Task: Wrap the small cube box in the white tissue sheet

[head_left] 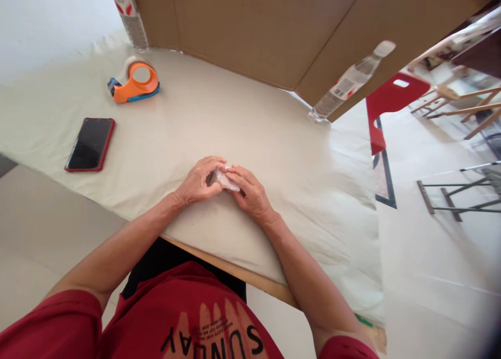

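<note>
Your left hand [201, 179] and right hand [250, 194] meet near the front of the bench [270, 287]. The thing in work, a white crumpled piece [226, 179], lies between them, just above or on the pale cloth [235, 124]; contact with the cloth cannot be determined. Your left hand is curled, thumb and fingers closing on the piece's left end. Your right hand has its fingers laid over the other end, thumb beneath, gripping it likewise. The material of the piece cannot be confirmed.

Taking the piece as the dial's centre: your red shirt [188, 307] stands at 6 o'clock, close to the bench edge. A phone [90, 145] in a red case lies flat, screen up and dark, just past 9 o'clock. Between 10 and 11 o'clock, farther out, rests an orange and blue tape dispenser [135, 89] with a roll fitted. Beyond it, near 11 o'clock, an upright clear bottle [133, 22] stands beside the cardboard panel [250, 30], which spans 12 to 1 o'clock. A second bottle [346, 87], white-capped, stands before the panel at 2 o'clock. Past the bench, between 2 and 3 o'clock, you have a red chair [391, 100].
</note>
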`<action>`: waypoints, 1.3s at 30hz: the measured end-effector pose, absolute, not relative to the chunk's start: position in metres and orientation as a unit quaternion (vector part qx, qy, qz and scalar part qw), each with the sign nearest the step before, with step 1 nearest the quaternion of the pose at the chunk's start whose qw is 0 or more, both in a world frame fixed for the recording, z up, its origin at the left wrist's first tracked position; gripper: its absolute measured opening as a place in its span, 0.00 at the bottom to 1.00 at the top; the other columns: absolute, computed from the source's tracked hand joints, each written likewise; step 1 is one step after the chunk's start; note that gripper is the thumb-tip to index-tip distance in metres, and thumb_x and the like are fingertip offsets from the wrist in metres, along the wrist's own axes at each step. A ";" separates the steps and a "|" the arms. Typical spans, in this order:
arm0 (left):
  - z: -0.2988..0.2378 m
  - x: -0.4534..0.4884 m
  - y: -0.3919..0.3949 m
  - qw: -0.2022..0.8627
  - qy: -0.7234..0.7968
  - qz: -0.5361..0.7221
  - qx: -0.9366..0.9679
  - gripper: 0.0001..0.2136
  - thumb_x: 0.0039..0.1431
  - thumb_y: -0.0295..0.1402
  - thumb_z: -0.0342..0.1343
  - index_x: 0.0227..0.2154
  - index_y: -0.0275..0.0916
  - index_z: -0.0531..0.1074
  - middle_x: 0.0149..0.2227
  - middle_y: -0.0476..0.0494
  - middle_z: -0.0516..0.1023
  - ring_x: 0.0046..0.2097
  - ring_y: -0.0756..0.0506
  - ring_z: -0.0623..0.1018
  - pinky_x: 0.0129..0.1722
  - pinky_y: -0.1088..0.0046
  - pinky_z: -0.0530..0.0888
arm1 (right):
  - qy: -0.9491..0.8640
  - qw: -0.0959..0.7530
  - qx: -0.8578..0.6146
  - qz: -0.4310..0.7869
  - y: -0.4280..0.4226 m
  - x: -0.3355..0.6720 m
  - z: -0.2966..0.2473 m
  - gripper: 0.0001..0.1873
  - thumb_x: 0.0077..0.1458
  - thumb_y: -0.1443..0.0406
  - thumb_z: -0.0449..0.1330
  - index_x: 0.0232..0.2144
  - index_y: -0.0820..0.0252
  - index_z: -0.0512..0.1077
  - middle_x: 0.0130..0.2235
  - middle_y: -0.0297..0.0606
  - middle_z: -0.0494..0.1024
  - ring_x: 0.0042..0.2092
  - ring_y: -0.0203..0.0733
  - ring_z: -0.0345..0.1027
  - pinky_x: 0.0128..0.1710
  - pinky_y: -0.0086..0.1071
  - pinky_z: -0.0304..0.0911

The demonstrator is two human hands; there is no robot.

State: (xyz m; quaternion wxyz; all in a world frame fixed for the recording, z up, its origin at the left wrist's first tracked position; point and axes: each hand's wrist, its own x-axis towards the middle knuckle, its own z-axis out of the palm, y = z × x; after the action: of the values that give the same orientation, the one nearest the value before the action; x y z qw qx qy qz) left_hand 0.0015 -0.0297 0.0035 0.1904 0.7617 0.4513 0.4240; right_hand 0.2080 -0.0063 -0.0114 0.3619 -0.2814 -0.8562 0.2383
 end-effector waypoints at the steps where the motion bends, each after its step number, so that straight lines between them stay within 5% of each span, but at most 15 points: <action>1: 0.004 -0.001 -0.029 0.192 0.442 0.417 0.771 0.18 0.48 0.28 0.56 0.45 0.40 0.72 0.51 0.36 0.77 0.56 0.38 0.76 0.56 0.56 0.73 | -0.850 0.368 -0.286 0.245 -0.005 0.207 -0.010 0.18 0.64 0.64 0.54 0.54 0.50 0.74 0.58 0.44 0.77 0.63 0.48 0.66 0.64 0.50 0.62; 7: 0.008 -0.001 -0.025 0.208 0.427 0.448 0.757 0.15 0.52 0.29 0.56 0.45 0.36 0.74 0.47 0.35 0.79 0.50 0.42 0.78 0.50 0.63 0.75 | -0.777 0.398 -0.344 0.346 0.000 0.207 0.007 0.15 0.60 0.64 0.58 0.48 0.52 0.78 0.53 0.41 0.80 0.56 0.45 0.72 0.60 0.43 0.65; 15: 0.021 0.003 -0.029 0.492 0.500 0.373 0.607 0.19 0.57 0.46 0.57 0.41 0.35 0.76 0.34 0.45 0.79 0.30 0.49 0.75 0.26 0.77 0.71 | -0.622 0.335 -0.427 0.565 -0.001 0.212 0.017 0.20 0.53 0.49 0.64 0.33 0.60 0.78 0.29 0.33 0.78 0.32 0.38 0.71 0.34 0.31 0.67; 19: 0.024 0.005 -0.028 0.495 0.520 0.364 0.593 0.18 0.58 0.47 0.55 0.38 0.36 0.76 0.29 0.48 0.76 0.26 0.51 0.71 0.21 0.77 0.68 | -0.616 0.320 -0.384 0.609 0.000 0.212 0.011 0.33 0.48 0.45 0.67 0.51 0.57 0.74 0.46 0.41 0.81 0.46 0.45 0.75 0.44 0.36 0.71; 23: 0.027 0.005 -0.030 0.420 0.552 0.359 0.625 0.18 0.62 0.47 0.51 0.33 0.36 0.75 0.25 0.51 0.71 0.25 0.51 0.67 0.23 0.77 0.65 | -0.660 0.310 -0.374 0.573 0.000 0.212 -0.002 0.54 0.43 0.49 0.72 0.67 0.55 0.57 0.63 0.47 0.69 0.61 0.53 0.67 0.57 0.43 0.67; 27: 0.027 0.002 -0.031 0.342 0.555 0.346 0.675 0.19 0.59 0.49 0.54 0.35 0.36 0.77 0.29 0.47 0.75 0.31 0.48 0.72 0.31 0.74 0.68 | -0.682 0.312 -0.402 0.526 -0.002 0.210 -0.008 0.53 0.46 0.51 0.70 0.69 0.56 0.54 0.61 0.48 0.70 0.60 0.55 0.68 0.57 0.46 0.67; 31: 0.025 -0.001 -0.030 0.432 0.506 0.348 0.660 0.27 0.51 0.45 0.62 0.52 0.36 0.72 0.42 0.42 0.79 0.39 0.44 0.78 0.38 0.70 0.74 | -0.688 0.309 -0.421 0.505 -0.004 0.208 -0.001 0.50 0.47 0.55 0.70 0.68 0.56 0.55 0.58 0.47 0.73 0.55 0.53 0.71 0.55 0.46 0.69; 34: 0.020 -0.001 -0.029 0.476 0.495 0.363 0.629 0.36 0.51 0.40 0.64 0.62 0.35 0.61 0.41 0.42 0.78 0.38 0.44 0.79 0.37 0.70 0.75 | -0.687 0.322 -0.428 0.491 -0.005 0.208 0.000 0.50 0.46 0.54 0.70 0.67 0.56 0.54 0.57 0.48 0.73 0.51 0.52 0.73 0.51 0.45 0.70; 39: 0.007 0.004 -0.028 0.485 0.470 0.443 0.589 0.32 0.50 0.37 0.65 0.57 0.39 0.60 0.46 0.41 0.74 0.41 0.47 0.78 0.39 0.71 0.74 | -0.631 0.409 -0.424 0.505 -0.007 0.209 -0.008 0.43 0.45 0.50 0.71 0.58 0.52 0.58 0.59 0.49 0.68 0.47 0.46 0.74 0.43 0.40 0.72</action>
State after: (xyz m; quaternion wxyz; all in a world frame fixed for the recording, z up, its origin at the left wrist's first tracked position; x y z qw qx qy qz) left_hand 0.0041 -0.0280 0.0073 0.4854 0.5894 0.4696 0.4433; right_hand 0.2087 -0.0074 -0.0080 0.4089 -0.4238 -0.6308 0.5052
